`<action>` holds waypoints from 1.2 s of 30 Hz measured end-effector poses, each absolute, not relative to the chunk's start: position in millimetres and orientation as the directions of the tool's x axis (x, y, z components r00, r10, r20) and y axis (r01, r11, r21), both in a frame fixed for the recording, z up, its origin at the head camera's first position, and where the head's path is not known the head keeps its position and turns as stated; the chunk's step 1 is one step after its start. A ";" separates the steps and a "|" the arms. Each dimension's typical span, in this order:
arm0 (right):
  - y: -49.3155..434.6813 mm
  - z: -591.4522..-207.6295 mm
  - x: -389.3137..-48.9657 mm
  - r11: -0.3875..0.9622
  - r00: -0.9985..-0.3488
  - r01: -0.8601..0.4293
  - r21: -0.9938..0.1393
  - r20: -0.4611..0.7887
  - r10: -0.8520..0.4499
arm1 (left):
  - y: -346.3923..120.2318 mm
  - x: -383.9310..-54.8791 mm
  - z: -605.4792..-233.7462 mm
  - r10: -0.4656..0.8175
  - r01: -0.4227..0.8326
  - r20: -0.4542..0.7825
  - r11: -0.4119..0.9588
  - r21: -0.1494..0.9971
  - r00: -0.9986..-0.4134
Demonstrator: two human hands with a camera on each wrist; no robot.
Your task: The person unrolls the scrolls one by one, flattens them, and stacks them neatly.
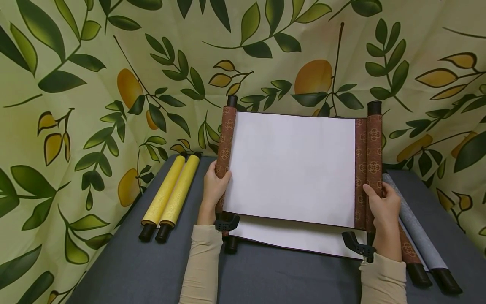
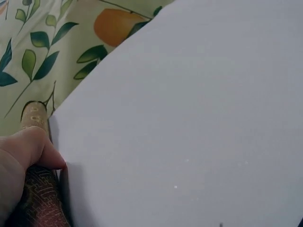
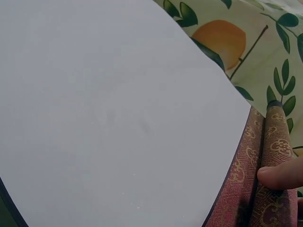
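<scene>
the brown scroll [image 1: 294, 169] is held up above the tabletop [image 1: 133, 270], its white sheet facing the person. the left hand [image 1: 214, 188] grips the left roller, the right hand [image 1: 383, 207] grips the right roller; both rollers stand upright, well apart, one beside each hand.

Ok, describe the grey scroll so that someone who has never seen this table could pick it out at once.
Start at the dark grey table in front of the leaf-print cloth, then go to its right side, past the right hand gripping the open brown scroll. The grey scroll lies rolled up there beside another brown roll. It is the only pale grey one; the rolled pair on the left is yellow.
</scene>
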State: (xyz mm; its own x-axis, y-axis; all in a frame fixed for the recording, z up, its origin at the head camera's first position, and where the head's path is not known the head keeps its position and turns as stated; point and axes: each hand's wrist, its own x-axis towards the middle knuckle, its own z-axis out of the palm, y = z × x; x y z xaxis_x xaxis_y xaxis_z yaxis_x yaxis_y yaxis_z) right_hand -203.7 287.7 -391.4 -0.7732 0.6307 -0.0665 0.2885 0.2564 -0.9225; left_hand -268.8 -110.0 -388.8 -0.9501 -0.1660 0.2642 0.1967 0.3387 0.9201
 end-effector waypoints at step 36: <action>298.0 -388.9 -197.9 0.360 -0.803 0.278 -0.891 -0.009 0.596 | -133.5 -272.7 -379.5 -0.109 0.134 0.172 0.291 0.947 -0.979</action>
State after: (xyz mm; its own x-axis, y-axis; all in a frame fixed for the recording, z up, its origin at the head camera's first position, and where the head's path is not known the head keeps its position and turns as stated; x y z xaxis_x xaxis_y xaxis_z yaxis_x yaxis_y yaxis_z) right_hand -197.9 298.0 -388.9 -0.8029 0.5960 -0.0092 0.2776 0.3603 -0.8906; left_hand -272.7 -133.5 -379.5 -0.9790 -0.1089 0.1722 0.1342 0.2913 0.9472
